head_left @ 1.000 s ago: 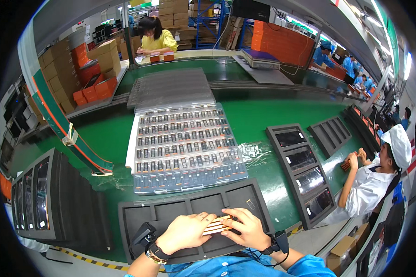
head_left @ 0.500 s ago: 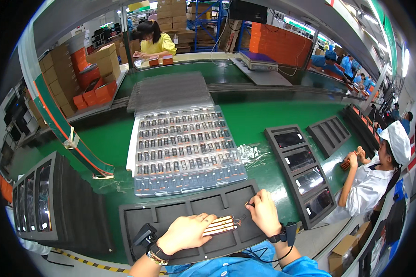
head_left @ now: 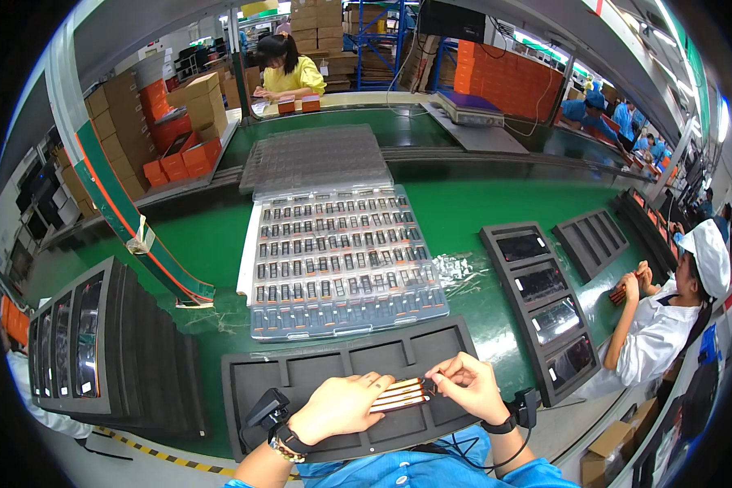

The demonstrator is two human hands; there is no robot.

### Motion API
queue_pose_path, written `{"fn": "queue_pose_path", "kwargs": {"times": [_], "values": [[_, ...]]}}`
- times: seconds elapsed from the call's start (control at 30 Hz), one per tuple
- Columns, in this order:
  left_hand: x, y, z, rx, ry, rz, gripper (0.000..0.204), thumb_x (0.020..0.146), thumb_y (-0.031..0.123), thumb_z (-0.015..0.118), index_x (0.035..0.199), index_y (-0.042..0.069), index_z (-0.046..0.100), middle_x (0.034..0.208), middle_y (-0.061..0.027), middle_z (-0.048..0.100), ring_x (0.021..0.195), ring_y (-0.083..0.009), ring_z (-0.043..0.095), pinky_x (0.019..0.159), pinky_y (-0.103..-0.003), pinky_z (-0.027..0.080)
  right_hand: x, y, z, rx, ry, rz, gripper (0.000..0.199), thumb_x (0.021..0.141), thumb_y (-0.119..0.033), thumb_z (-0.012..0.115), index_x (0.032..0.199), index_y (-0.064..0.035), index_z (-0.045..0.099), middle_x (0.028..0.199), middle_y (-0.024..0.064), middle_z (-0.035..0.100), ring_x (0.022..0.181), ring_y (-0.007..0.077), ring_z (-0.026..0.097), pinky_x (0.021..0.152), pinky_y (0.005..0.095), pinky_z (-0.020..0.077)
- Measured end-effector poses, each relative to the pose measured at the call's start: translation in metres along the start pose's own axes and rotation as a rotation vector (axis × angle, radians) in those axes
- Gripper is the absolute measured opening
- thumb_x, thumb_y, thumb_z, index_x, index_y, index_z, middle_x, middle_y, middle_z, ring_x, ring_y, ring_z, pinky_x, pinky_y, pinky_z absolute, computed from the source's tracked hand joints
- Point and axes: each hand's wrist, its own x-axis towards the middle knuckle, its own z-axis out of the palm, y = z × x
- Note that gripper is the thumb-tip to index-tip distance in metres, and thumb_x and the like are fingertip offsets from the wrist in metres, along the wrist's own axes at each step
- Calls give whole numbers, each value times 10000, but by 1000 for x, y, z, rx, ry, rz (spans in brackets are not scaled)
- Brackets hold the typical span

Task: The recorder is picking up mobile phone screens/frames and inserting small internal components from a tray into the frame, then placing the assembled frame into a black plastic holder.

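Over right half of black foam tray [head_left: 256, 386], pale strips [head_left: 402, 397] are held by left hand [head_left: 340, 408], fingers closed around them. Nearer tray's right end, right hand [head_left: 472, 390]: fingertips almost together; pinched thing cannot be told. Strips best held level, ends touched softly.

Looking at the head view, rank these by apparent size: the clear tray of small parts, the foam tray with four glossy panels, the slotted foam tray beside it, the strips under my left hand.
1. Clear parts tray
2. Four-panel foam tray
3. Slotted foam tray
4. Strips, partly covered
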Motion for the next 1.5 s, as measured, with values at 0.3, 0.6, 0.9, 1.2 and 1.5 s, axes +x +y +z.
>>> {"fn": "queue_pose_path", "kwargs": {"times": [0.3,0.6,0.9,1.2,1.5], "values": [[0,1,-2,0,-24,-21,519,823,302,731,1275,124,549,1097,-52,675,973,-255,700,755,-385,586,-3,2,29,-123,8,-251,135,873,12,745,889,11,610,935,133,740,851,155,724,703,273,599],[0,1,-1,-1,-13,-3,521,824,296,727,1277,109,550,1103,-57,673,969,-253,700,747,-382,588,4,7,22,-613,-100,-774,193,768,-24,781,951,-53,727,943,43,739,810,218,716,698,302,591],[0,1,-1,19,-4,-14,497,829,311,726,1255,108,569,1097,-57,680,961,-253,702,745,-373,589,2,-9,15,-783,-77,-753,222,781,-215,820,949,-89,748,1160,6,733,1101,232,670,781,331,576],[0,1,1,12,14,-11,512,830,337,727,1264,121,564,1099,-52,682,944,-255,707,740,-380,590,-8,9,17,-812,-72,-702,235,806,-243,803,977,-93,743,1231,21,710,1134,252,656,792,333,555],[1,4,-5,15,-5,-43,509,819,328,740,1270,169,567,1090,-30,681,930,-256,708,739,-379,588,19,-25,-24,-736,-166,-467,332,884,-283,733,1198,-180,702,1306,105,594,1192,330,540,988,423,471]]}}
